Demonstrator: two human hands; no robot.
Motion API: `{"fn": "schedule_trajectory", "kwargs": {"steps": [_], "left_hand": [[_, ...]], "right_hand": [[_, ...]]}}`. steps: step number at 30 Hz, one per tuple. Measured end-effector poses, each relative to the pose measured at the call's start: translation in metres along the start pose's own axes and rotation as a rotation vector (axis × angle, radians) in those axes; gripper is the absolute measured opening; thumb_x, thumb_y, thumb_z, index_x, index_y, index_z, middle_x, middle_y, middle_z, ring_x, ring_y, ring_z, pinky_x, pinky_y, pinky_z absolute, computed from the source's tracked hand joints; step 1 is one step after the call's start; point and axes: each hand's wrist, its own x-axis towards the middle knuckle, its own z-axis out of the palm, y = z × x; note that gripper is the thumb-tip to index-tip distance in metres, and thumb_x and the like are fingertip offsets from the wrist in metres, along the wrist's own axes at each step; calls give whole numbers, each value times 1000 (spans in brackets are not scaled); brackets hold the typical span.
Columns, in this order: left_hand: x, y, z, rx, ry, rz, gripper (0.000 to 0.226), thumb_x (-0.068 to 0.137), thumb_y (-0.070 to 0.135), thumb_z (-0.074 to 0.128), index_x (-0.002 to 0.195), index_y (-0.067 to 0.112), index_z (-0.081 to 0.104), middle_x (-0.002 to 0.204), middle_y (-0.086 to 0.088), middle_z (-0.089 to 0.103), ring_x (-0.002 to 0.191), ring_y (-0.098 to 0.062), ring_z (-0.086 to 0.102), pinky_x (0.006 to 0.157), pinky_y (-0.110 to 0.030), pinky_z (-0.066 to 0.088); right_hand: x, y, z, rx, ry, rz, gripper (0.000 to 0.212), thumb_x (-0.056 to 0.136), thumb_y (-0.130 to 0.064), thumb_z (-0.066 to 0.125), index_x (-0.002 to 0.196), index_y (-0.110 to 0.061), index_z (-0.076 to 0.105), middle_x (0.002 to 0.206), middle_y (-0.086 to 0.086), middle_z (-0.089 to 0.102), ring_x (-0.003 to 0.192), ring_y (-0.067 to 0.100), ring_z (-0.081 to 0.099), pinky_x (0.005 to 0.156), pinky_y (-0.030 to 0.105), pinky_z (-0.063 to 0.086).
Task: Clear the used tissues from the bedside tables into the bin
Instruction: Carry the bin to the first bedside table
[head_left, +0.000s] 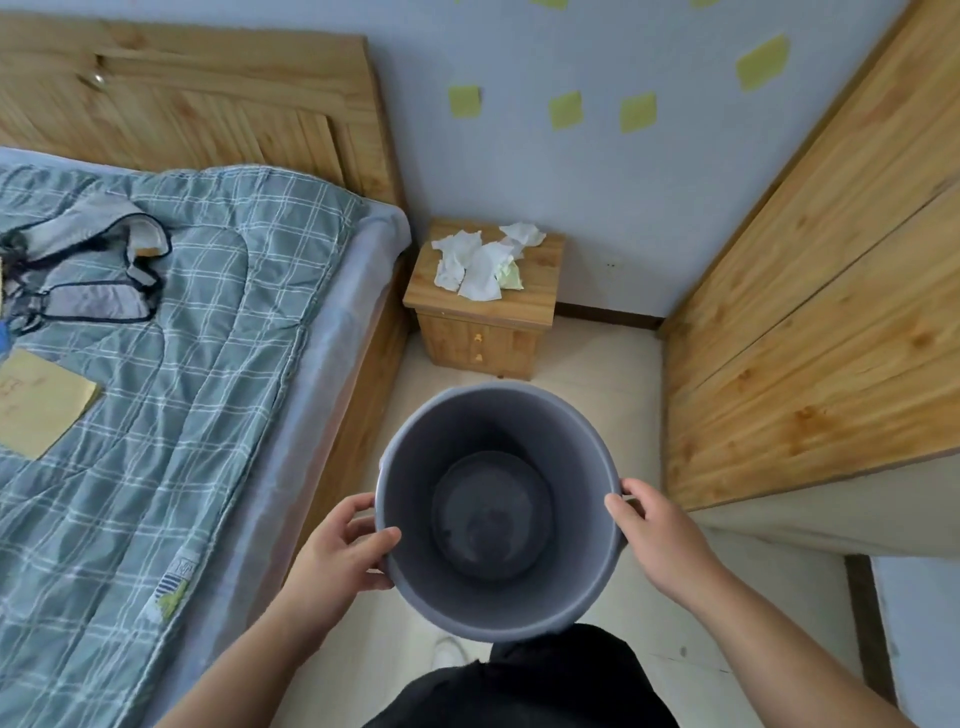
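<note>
I hold a round grey bin (410, 452) in front of me, above the floor, and its inside is bare. My left hand (340, 551) grips its left rim with the thumb inside. On the opposite rim my right hand (660, 535) has the same grip. Ahead, a small wooden bedside table (540, 296) stands against the wall beside the bed. Several crumpled white tissues (480, 262) lie on its top, one of them pale yellow-green.
A bed (182, 364) with a checked blue-green quilt fills the left side, with its wooden headboard (208, 104) behind. A wooden wardrobe (810, 312) stands on the right. A pale tiled floor strip (608, 374) runs between them to the table.
</note>
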Motion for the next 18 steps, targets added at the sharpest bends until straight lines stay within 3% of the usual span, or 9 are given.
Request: {"fn": "schedule_trajectory", "kwargs": {"steps": [6, 10, 18], "left_hand": [[60, 41, 3, -45, 35, -7, 28, 99, 12, 73, 121, 28, 69, 108, -7, 82, 87, -29, 79, 72, -41, 66], [95, 66, -4, -80, 12, -17, 28, 98, 14, 75, 113, 37, 73, 110, -8, 82, 90, -31, 80, 69, -36, 65], [202, 96, -34, -54, -74, -59, 41, 76, 39, 83, 115, 38, 73, 113, -9, 81, 90, -31, 80, 70, -40, 66]], "right_hand": [[82, -38, -24, -9, -39, -19, 15, 103, -40, 52, 95, -35, 63, 86, -20, 71, 75, -1, 64, 65, 29, 49], [122, -59, -32, -17, -42, 3, 16, 102, -40, 53, 93, -33, 64, 85, -22, 70, 74, 0, 64, 64, 29, 49], [197, -89, -16, -9, 1, 91, 15, 100, -41, 54, 89, -35, 63, 83, -16, 71, 72, 5, 64, 66, 33, 51]]}}
